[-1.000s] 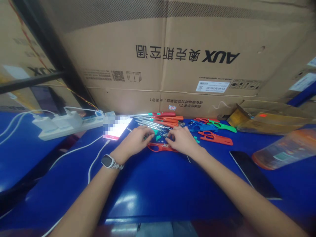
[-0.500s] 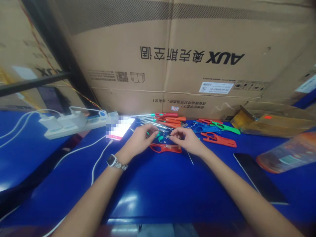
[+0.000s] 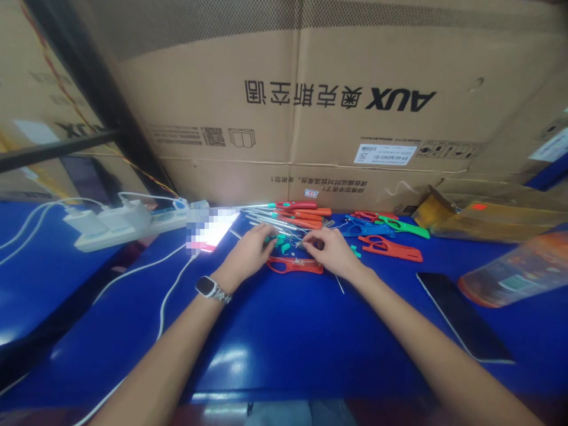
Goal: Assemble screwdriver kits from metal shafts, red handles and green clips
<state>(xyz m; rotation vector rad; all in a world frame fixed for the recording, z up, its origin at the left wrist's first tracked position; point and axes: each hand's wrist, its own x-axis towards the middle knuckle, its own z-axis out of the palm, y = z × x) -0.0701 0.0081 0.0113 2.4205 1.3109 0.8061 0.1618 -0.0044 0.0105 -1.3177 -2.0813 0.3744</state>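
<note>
My left hand (image 3: 254, 249) curls down at the small green plastic pieces (image 3: 282, 244), thumb and fingers drawn together. A bit of green shows at its fingertips, but whether it is gripped is hidden. Thumb and forefinger of my right hand (image 3: 332, 251) pinch a tiny part too small to make out, just above the table. Below both hands lies a red lighter casing half (image 3: 290, 265), open side up, with thin parts along it. A thin white rod (image 3: 340, 285) sticks out beneath my right hand.
Behind my hands lie several red long-necked lighters (image 3: 302, 214) with metal tubes. Blue casings (image 3: 370, 228), a green casing (image 3: 408, 228) and an orange-red casing (image 3: 393, 249) lie right. A lit phone (image 3: 217, 229), power strip (image 3: 119, 231), dark phone (image 3: 464, 316) and plastic jar (image 3: 517, 272) surround them.
My left hand has dipped toward the green pieces, its fingers tucked further in. My right hand keeps its pinch nearly in place. The whole view has shifted slightly.
</note>
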